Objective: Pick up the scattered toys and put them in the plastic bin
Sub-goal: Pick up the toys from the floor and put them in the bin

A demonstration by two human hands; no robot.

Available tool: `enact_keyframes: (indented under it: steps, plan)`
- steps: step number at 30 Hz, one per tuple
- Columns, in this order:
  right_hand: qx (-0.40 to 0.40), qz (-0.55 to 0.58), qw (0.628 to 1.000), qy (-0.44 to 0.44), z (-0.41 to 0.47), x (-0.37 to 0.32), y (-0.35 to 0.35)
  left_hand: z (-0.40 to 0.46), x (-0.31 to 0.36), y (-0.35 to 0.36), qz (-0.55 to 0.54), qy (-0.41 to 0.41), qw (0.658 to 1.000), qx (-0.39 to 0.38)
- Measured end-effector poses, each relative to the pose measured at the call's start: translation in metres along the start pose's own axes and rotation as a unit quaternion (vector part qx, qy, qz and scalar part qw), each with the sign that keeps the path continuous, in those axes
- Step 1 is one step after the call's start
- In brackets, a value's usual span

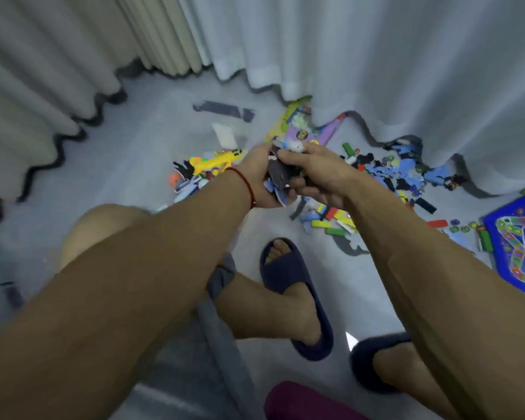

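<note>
Both my hands meet over the floor, holding one bundle of flat toy pieces (281, 180), dark grey and blue, with a small white and blue figure (288, 145) on top. My left hand (259, 177) cups the bundle from the left, a red string on its wrist. From the right, my right hand (315, 174) grips it with curled fingers. A yellow toy plane (219, 160) lies on the floor just left of my hands. Coloured blocks (334, 222) and blue puzzle pieces (406, 174) are scattered to the right. No plastic bin is in view.
Grey and white curtains (376, 56) hang to the floor behind the toys. A blue game board (515, 241) lies at the right edge and a colourful toy box (297, 125) pokes out under the curtain. My feet in dark slippers (294, 286) stand below my hands.
</note>
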State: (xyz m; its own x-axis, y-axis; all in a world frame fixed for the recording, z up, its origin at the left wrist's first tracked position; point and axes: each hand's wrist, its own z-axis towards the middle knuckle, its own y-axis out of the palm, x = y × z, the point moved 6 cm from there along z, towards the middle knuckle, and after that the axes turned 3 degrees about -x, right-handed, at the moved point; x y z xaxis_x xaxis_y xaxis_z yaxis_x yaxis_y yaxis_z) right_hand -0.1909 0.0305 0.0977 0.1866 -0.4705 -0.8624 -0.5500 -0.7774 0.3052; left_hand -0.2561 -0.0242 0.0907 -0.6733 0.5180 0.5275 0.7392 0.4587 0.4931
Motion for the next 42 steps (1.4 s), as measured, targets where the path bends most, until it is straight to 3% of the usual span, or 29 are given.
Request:
enact_keyframes:
  steps: [3,7,9,13,17,20,24,28,32,38,42]
  plan:
    - [0.05,-0.017,0.998,-0.03,0.035,-0.04,0.062,-0.034,0.062,-0.062,-0.025,0.035,0.989,0.144]
    - [0.064,0.003,0.998,0.023,0.071,-0.057,0.122,-0.075,0.105,-0.127,-0.101,0.098,0.94,0.31]
    - [0.054,0.048,0.996,0.055,0.08,-0.061,0.135,-0.087,0.113,-0.134,-0.187,0.161,0.917,0.313]
    - [0.029,0.22,0.974,0.037,0.088,-0.079,0.134,-0.094,0.13,-0.134,-0.291,0.263,0.878,0.272]
    - [0.042,0.184,0.981,0.041,0.076,-0.08,0.115,-0.092,0.14,-0.127,-0.274,0.305,0.872,0.267]
    - [0.076,0.11,0.99,0.05,0.059,-0.056,0.079,-0.085,0.141,-0.125,-0.179,0.286,0.896,0.289]
    - [0.138,0.083,0.984,0.076,0.006,0.001,0.0,-0.06,0.125,-0.085,0.093,0.207,0.928,0.294]
    - [0.252,0.051,0.954,0.151,-0.075,0.081,-0.098,-0.001,0.052,-0.011,0.326,0.194,0.9,0.214]
    - [0.364,-0.04,0.902,0.227,-0.15,0.161,-0.183,0.061,-0.064,0.027,0.504,0.111,0.848,0.123]
    - [0.481,-0.204,0.797,0.304,-0.218,0.227,-0.264,0.107,-0.155,0.057,0.61,0.025,0.791,0.048]
    - [0.554,-0.212,0.739,0.318,-0.223,0.232,-0.299,0.13,-0.175,0.062,0.594,-0.01,0.802,0.067]
